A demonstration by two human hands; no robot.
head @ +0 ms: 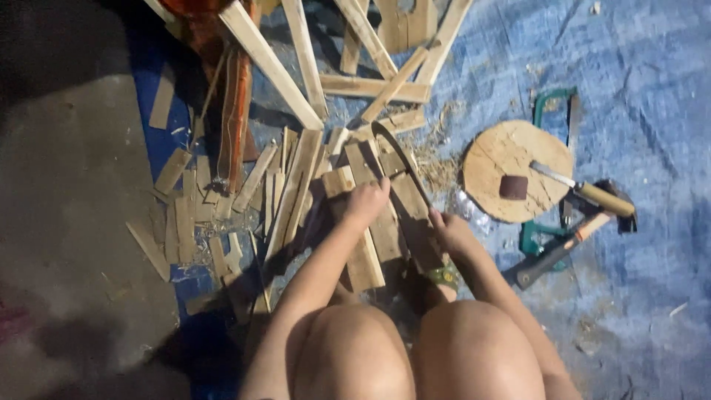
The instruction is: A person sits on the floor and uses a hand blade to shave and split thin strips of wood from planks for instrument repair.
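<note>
While squatting over a blue tarpaulin (652,133) spread on a dark floor (67,222), busy with splitting or trimming scrap wood, judging by the chips and offcuts all round. Two bare knees at the bottom edge.

Across the top, a loose heap of long pale slats (270,67), roughly seven, crossed over one another. Right of the middle, one round wooden disc (511,159) lying flat on the tarpaulin. In the middle, just ahead of the knees, a short plank (357,244) leaning among three or four like it.

Left hand (366,201) clenched over the upper end of that plank, steadying it. Right hand (452,233) closed round the lower end of a long dark curved blade (404,174), seemingly a chopping knife, laid along the neighbouring board; hard to tell whether the edge is biting into wood or merely resting on it.

Step in hand, by the look of it: lining the blade up on the held boards. Calls next, probably, for a firm hold on the plank and left fingers kept away from the edge.

By the disc: one green-framed saw (552,100), partly under it; one hammer (559,248); one wooden-handled chisel (592,194) with its steel on the disc. On the disc, one small dark brown block (513,187).

To the left, short flat offcuts (185,215), well over a dozen, too jumbled for an exact count.
</note>
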